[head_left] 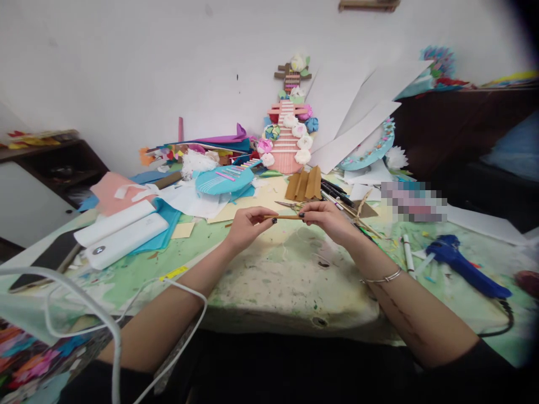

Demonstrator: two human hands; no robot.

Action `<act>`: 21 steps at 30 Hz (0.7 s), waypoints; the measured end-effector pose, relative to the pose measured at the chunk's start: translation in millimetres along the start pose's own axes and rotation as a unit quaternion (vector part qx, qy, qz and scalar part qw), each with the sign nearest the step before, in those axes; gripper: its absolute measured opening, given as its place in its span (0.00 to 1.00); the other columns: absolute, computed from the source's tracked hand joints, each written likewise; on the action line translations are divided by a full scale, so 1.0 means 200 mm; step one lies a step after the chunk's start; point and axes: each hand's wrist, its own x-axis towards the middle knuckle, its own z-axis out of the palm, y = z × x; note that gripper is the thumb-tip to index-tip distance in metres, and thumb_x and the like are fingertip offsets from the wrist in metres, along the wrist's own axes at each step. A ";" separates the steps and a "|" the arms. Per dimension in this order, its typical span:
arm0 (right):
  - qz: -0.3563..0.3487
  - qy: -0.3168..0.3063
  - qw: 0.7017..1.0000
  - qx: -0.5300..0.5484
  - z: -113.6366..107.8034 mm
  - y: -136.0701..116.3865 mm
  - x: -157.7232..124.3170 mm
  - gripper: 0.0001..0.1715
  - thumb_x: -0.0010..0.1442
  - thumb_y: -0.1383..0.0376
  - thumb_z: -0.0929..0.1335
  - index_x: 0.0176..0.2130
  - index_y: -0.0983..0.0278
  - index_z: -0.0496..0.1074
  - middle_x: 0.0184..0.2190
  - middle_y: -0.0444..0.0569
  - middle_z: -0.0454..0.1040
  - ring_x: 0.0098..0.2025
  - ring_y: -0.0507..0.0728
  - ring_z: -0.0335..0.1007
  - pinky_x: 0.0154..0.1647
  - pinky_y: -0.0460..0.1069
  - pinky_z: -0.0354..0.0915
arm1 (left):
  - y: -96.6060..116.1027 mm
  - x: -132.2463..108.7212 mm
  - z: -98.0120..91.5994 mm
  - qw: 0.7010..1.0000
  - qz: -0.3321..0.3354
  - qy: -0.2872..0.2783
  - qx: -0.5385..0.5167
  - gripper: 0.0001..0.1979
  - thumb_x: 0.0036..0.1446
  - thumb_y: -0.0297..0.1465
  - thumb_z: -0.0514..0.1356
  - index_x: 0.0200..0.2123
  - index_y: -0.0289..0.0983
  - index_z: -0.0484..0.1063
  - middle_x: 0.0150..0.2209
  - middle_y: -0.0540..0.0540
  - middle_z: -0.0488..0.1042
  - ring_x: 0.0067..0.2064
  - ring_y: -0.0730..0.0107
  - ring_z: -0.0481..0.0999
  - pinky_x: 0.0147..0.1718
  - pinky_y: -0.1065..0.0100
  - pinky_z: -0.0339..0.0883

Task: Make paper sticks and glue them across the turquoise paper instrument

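Between my hands, level above the table's near middle, runs a thin brown strip (288,217), perhaps rolled or folded paper. My left hand (251,225) pinches its left end with thumb and fingers. At its right end, my right hand (324,219) pinches it likewise. Just behind the strip lie scissors (290,205), partly hidden by my right hand. Folded brown paper (303,184) stands beyond them. Black pens (337,191) lie to the right of that paper. A turquoise guitar-shaped cutout (223,180) with pale strings lies farther back on the left.
A pink paper guitar with flowers (287,140) leans on the wall. A blue glue gun (465,266) and a white marker (407,253) lie right. White device (126,241), phone (42,258) and looping white cable (115,336) occupy the left. Large white sheets (357,123) lean behind.
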 end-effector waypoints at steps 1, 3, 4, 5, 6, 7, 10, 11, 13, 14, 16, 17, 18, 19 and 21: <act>0.004 0.000 1.000 0.005 0.00 0.00 0.00 0.06 0.38 0.66 0.71 0.24 0.66 0.74 0.18 0.43 0.68 0.23 0.49 0.59 0.26 0.47 0.54 | 0.00 0.00 0.00 1.000 0.003 0.006 0.008 0.11 0.46 0.32 0.65 0.33 0.33 0.78 0.29 0.43 0.77 0.29 0.70 0.74 0.30 0.70 0.67; 0.010 0.000 1.000 0.015 0.00 0.00 0.00 0.06 0.38 0.67 0.71 0.23 0.66 0.74 0.18 0.43 0.68 0.22 0.49 0.59 0.25 0.47 0.54 | 0.01 0.00 0.00 1.000 0.013 0.016 0.024 0.10 0.46 0.32 0.65 0.33 0.33 0.78 0.29 0.43 0.77 0.29 0.70 0.74 0.30 0.70 0.67; 0.013 -0.001 1.000 0.020 0.00 0.00 0.00 0.06 0.38 0.67 0.71 0.23 0.66 0.74 0.18 0.43 0.68 0.22 0.49 0.59 0.25 0.47 0.54 | 0.01 0.00 -0.01 0.999 0.018 0.019 0.030 0.10 0.46 0.32 0.65 0.33 0.33 0.78 0.29 0.43 0.77 0.29 0.70 0.74 0.30 0.70 0.67; 0.016 -0.002 1.000 0.024 0.00 0.00 0.00 0.06 0.39 0.67 0.71 0.23 0.66 0.74 0.18 0.43 0.68 0.22 0.49 0.59 0.25 0.47 0.54 | 0.01 0.00 -0.01 0.999 0.022 0.023 0.034 0.10 0.46 0.32 0.65 0.33 0.33 0.77 0.29 0.43 0.77 0.30 0.70 0.74 0.30 0.70 0.67; 0.018 -0.003 0.999 0.027 -0.01 0.00 0.00 0.06 0.39 0.67 0.71 0.23 0.66 0.74 0.18 0.43 0.67 0.22 0.49 0.59 0.25 0.47 0.54 | 0.00 0.00 -0.01 0.999 0.027 0.025 0.036 0.10 0.46 0.32 0.65 0.32 0.33 0.77 0.29 0.43 0.77 0.30 0.70 0.74 0.30 0.70 0.67; 0.019 -0.002 0.999 0.031 -0.01 0.00 0.00 0.06 0.39 0.67 0.71 0.23 0.66 0.74 0.18 0.43 0.67 0.22 0.49 0.59 0.25 0.47 0.54 | 0.00 0.00 -0.01 0.999 0.030 0.027 0.036 0.09 0.46 0.32 0.65 0.32 0.33 0.77 0.29 0.43 0.77 0.30 0.70 0.74 0.31 0.70 0.67; 0.024 0.004 0.999 0.036 -0.01 0.00 0.00 0.06 0.38 0.68 0.71 0.23 0.66 0.74 0.17 0.43 0.67 0.22 0.49 0.59 0.25 0.47 0.54 | 0.00 0.01 -0.02 0.999 0.029 0.031 0.027 0.09 0.46 0.33 0.65 0.31 0.33 0.77 0.28 0.44 0.77 0.30 0.70 0.74 0.31 0.70 0.67; 0.026 0.006 0.999 0.037 -0.01 -0.01 0.00 0.06 0.38 0.68 0.71 0.23 0.67 0.74 0.17 0.43 0.67 0.21 0.49 0.59 0.24 0.47 0.54 | 0.00 0.01 -0.02 0.999 0.026 0.034 0.022 0.09 0.46 0.33 0.65 0.31 0.33 0.77 0.28 0.44 0.77 0.30 0.70 0.74 0.31 0.70 0.67; 0.029 0.009 0.999 0.042 0.00 -0.01 0.00 0.06 0.38 0.68 0.71 0.23 0.67 0.74 0.17 0.44 0.67 0.21 0.49 0.59 0.24 0.47 0.54 | 0.00 0.01 -0.02 0.999 0.019 0.041 0.004 0.09 0.45 0.33 0.66 0.30 0.34 0.77 0.28 0.44 0.77 0.30 0.71 0.74 0.31 0.70 0.67; 0.030 0.010 0.998 0.047 -0.01 -0.01 0.00 0.06 0.38 0.68 0.71 0.23 0.67 0.74 0.17 0.44 0.67 0.21 0.49 0.59 0.24 0.47 0.54 | 0.01 0.01 -0.03 0.999 0.014 0.043 -0.007 0.10 0.45 0.33 0.66 0.30 0.34 0.77 0.28 0.44 0.77 0.29 0.71 0.74 0.31 0.70 0.67; 0.031 0.015 0.998 0.059 -0.01 -0.02 -0.01 0.06 0.37 0.68 0.71 0.23 0.67 0.73 0.17 0.44 0.68 0.21 0.48 0.59 0.24 0.46 0.54 | 0.02 0.01 -0.03 0.998 0.009 0.051 -0.035 0.10 0.46 0.35 0.66 0.30 0.34 0.78 0.26 0.45 0.77 0.28 0.72 0.73 0.29 0.70 0.66; 0.033 0.018 0.997 0.067 -0.01 -0.02 -0.01 0.06 0.37 0.69 0.71 0.22 0.67 0.73 0.17 0.44 0.68 0.21 0.48 0.59 0.25 0.46 0.54 | 0.02 0.01 -0.03 0.997 0.009 0.057 -0.050 0.11 0.48 0.37 0.64 0.29 0.33 0.78 0.25 0.45 0.76 0.27 0.72 0.72 0.28 0.71 0.65; 0.036 0.021 0.996 0.075 -0.01 -0.02 -0.01 0.06 0.37 0.69 0.72 0.23 0.67 0.73 0.17 0.44 0.68 0.21 0.48 0.59 0.24 0.46 0.54 | 0.02 0.01 -0.03 0.996 0.009 0.063 -0.066 0.13 0.50 0.39 0.63 0.29 0.33 0.78 0.24 0.44 0.76 0.26 0.73 0.72 0.27 0.71 0.64; 0.039 0.024 0.995 0.086 -0.01 -0.02 -0.01 0.06 0.37 0.69 0.72 0.23 0.67 0.73 0.17 0.44 0.68 0.21 0.48 0.60 0.24 0.46 0.54 | 0.02 0.01 -0.02 0.994 0.011 0.066 -0.084 0.15 0.52 0.40 0.61 0.30 0.33 0.78 0.24 0.44 0.76 0.26 0.73 0.71 0.26 0.71 0.63; 0.044 0.023 0.993 0.109 0.00 -0.01 -0.01 0.06 0.38 0.69 0.72 0.23 0.67 0.74 0.17 0.43 0.68 0.21 0.48 0.60 0.25 0.46 0.54 | 0.03 0.01 -0.01 0.992 0.004 0.051 -0.116 0.16 0.52 0.41 0.61 0.33 0.33 0.77 0.26 0.44 0.77 0.27 0.73 0.72 0.26 0.72 0.63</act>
